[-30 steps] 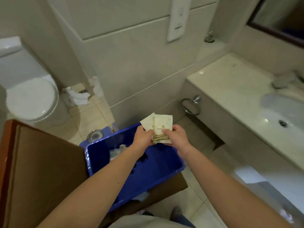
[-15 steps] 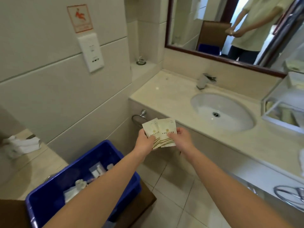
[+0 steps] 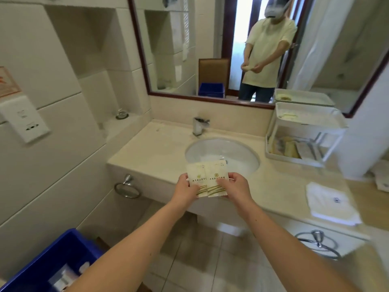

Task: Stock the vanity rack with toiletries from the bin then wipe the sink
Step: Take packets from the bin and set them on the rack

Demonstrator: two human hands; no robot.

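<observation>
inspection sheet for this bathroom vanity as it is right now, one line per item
surface: pale stone counter with the sink set into it
job's things: two packets held up in front of the sink; white two-tier rack at the counter's right rear, some items already on both tiers; blue bin low on the left, toiletries inside
clutter: folded white towel on the counter, right of the sink
grippers: left hand and right hand each pinch the packets
cables: nothing seen
surroundings: mirror, faucet, towel ring below the counter, wall socket
</observation>
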